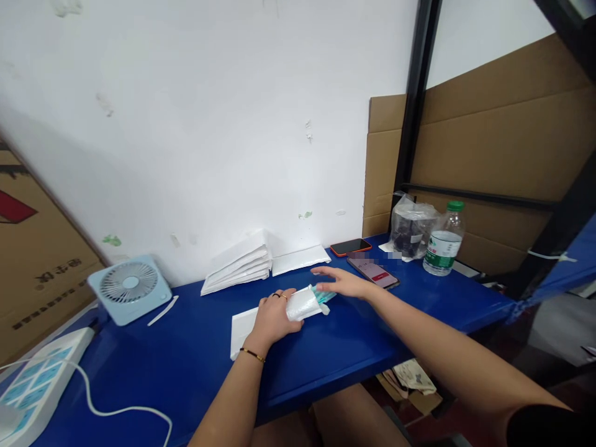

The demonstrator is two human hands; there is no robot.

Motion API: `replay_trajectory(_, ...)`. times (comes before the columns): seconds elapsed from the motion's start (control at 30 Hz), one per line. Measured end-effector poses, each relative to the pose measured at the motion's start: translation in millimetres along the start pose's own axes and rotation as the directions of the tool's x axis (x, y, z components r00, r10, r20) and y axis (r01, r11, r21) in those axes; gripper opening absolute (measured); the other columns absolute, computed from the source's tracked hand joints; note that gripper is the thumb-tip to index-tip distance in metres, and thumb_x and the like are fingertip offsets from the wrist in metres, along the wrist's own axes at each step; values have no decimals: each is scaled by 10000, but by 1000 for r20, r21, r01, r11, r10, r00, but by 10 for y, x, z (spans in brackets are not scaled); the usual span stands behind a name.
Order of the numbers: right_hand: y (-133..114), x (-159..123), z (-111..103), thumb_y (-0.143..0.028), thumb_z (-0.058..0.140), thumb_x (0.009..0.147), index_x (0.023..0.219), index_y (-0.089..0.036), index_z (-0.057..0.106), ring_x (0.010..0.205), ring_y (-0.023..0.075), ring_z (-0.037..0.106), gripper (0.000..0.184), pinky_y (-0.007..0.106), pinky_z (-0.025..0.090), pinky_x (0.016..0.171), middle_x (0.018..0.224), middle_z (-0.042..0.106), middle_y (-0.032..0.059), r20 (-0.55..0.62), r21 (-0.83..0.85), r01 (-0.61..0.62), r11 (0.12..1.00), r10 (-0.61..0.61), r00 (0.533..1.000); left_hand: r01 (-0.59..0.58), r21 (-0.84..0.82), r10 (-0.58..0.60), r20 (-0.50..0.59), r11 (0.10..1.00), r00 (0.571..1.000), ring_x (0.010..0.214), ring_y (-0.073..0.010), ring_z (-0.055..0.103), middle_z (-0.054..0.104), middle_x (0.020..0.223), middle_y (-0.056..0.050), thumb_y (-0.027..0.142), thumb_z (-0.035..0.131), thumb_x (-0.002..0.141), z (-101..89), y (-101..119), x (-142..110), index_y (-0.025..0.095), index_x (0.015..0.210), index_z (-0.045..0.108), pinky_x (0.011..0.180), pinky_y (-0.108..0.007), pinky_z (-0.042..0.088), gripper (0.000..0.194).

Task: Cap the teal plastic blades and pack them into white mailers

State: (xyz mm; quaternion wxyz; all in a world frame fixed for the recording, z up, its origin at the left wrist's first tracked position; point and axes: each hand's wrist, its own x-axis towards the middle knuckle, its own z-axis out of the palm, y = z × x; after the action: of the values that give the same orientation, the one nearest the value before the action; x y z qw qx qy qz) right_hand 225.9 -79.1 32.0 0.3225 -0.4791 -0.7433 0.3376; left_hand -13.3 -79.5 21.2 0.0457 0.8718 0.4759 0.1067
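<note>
A white padded envelope (305, 302) lies slantwise on the blue table. My left hand (275, 315) is wrapped over its middle, thumb on the near side and fingers on the far side. From the envelope's right end a teal item in clear wrapping (326, 295) sticks out; most of it is hidden inside, so its kind does not show. My right hand (345, 283) is at that end, fingers apart, with some fingertips at or very near the teal item. Beyond my hands, a stack of white padded envelopes (239, 267) leans near the wall, and another white envelope (300, 259) lies beside it.
Two phones, one orange-edged (351, 247) and one with a lit screen (374, 272), lie at the right. Past them stand a bagged dark container (412, 233) and a water bottle (443, 245). On the left are a blue fan (130, 288), a paper strip (162, 310) and a power strip (51, 379).
</note>
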Motion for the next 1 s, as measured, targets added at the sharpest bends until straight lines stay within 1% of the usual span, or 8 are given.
replay_trajectory(0.1,172,-104,152,-619,326,833,1280,-199,467,1245,223,389,630,363,267,1045,1332,467,70,-292,284,-151,947,235,927,-4,-17,5,61,1000,998,1309,-369,217,311,1418,-114,619,683,485,-33,-132,-110,290,1381,251,1038,-538,126,1048)
replay_trajectory(0.2,227,-103,298,-636,223,845,1295,-161,451,1291,221,325,693,371,208,1074,1362,430,85,-384,362,-227,904,367,847,213,-77,-215,-17,974,976,1342,-396,51,164,1482,-91,674,574,598,-20,-429,-305,307,1380,248,1009,-622,103,923)
replay_trajectory(0.3,153,-55,427,-625,195,853,1288,-148,452,1285,213,335,695,359,227,1065,1369,420,87,-370,392,-267,880,417,830,500,-246,-542,-148,830,827,1347,-361,100,219,1445,-182,633,365,777,57,-705,-497,155,1357,301,1022,-584,181,755)
replay_trajectory(0.43,23,-29,593,-617,227,854,1258,-138,486,1258,207,378,678,330,275,1044,1348,448,88,-243,491,-220,843,375,895,442,-453,-546,-127,775,828,1357,-251,149,319,1399,-184,535,265,858,148,-767,-617,57,1334,303,1092,-403,207,676)
replay_trajectory(0.6,-13,20,723,-618,217,851,1361,-159,343,1340,198,221,697,354,202,1087,1445,294,54,-367,588,-197,785,476,799,442,-550,-585,-108,709,804,1361,-247,133,273,1430,-163,532,261,868,86,-602,-612,88,1357,267,1102,-418,178,660)
replay_trajectory(0.7,-59,70,750,-585,196,869,1356,-158,352,1318,185,278,666,333,240,1071,1409,364,62,-313,623,-95,776,359,879,421,-576,-569,-95,701,817,1364,-227,128,243,1448,-142,524,263,874,62,-575,-600,100,1364,259,1110,-397,159,648)
replay_trajectory(0.87,-35,-85,553,-371,384,830,1163,-197,545,1149,210,472,409,352,345,991,1238,541,59,-519,376,-138,916,331,788,408,-596,-581,-124,692,804,1372,-205,76,199,1461,-153,516,286,874,118,-629,-627,72,1367,258,1119,-374,101,664)
replay_trajectory(1.0,50,-308,546,-143,409,709,1005,-190,637,1024,208,547,377,360,392,940,1081,617,54,-452,146,-89,985,146,880,382,-663,-608,-140,644,781,1368,-214,103,215,1459,-142,536,320,864,142,-620,-646,95,1371,265,1117,-380,109,674)
